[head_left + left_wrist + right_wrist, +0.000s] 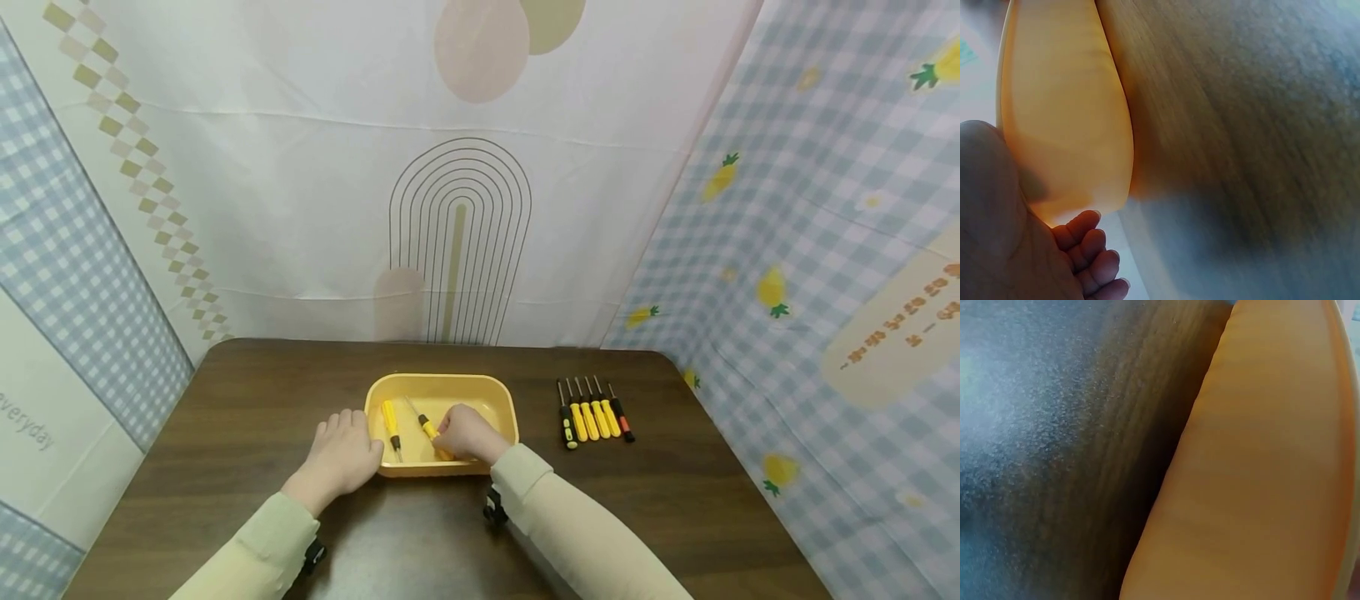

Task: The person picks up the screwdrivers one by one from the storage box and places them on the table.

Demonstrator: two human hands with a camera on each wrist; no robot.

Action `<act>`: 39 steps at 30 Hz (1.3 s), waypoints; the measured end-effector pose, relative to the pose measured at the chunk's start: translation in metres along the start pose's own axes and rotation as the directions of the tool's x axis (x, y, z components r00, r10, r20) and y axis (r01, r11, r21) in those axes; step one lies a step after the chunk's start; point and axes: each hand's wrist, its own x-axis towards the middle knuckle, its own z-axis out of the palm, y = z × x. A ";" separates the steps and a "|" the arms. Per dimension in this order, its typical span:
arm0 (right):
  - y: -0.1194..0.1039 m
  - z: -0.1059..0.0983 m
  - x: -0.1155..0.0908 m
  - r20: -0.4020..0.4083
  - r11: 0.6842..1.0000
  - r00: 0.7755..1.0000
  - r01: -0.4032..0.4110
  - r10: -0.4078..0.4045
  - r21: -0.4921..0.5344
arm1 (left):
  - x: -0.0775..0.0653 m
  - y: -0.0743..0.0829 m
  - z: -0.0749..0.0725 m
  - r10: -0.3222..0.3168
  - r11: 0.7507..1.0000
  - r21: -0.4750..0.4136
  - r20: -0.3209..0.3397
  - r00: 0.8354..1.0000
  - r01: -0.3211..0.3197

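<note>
A yellow plastic bin (442, 471) stands on the dark wooden table. My left hand (343, 454) rests against its left end, fingers fairly straight and the thumb near the front corner. In the left wrist view those fingertips (1094, 247) lie beside the bin's wall (1069, 112). Inside the bin, my right hand (467, 431) pinches the yellow-and-black handle of a screwdriver (427, 427), whose shaft points to the back left. A second yellow screwdriver (390, 419) lies left of it, tip toward me. The right wrist view shows only the bin's front wall (1254, 475) and tabletop; the hand is hidden there.
Right of the bin, several screwdrivers (591, 419) lie in a row on the table (300, 375), shafts pointing away. Most handles are yellow; the outer ones are darker. Patterned cloth (315, 208) hangs behind the table and along both sides.
</note>
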 end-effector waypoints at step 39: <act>0.072 -0.113 -0.038 -0.331 0.954 0.943 0.062 0.040 0.293 | 0.001 0.000 0.002 0.013 1.000 -0.012 0.021 1.000 -0.013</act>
